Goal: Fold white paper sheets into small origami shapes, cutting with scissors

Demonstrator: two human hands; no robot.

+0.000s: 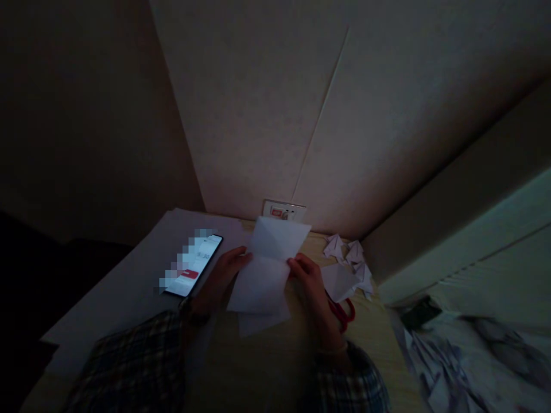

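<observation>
A white sheet of paper point(267, 269) with a crease across its middle is held up over the table between both hands. My left hand point(226, 268) grips its left edge near the crease, fingers closed. On the opposite edge, my right hand point(307, 272) pinches it between thumb and fingers. Under the held sheet, part of another white paper point(263, 322) shows on the tabletop. Red-handled scissors point(344, 314) lie by my right wrist, their blades hidden. Next to them is a loose paper piece point(340, 281).
Several folded paper shapes point(361, 275) sit at the table's right back edge. A lit phone point(193, 267) rests on large white sheets point(116, 292) at the left. Behind the table rises a wall with a socket point(284, 211). More folded papers point(443, 367) lie lower right.
</observation>
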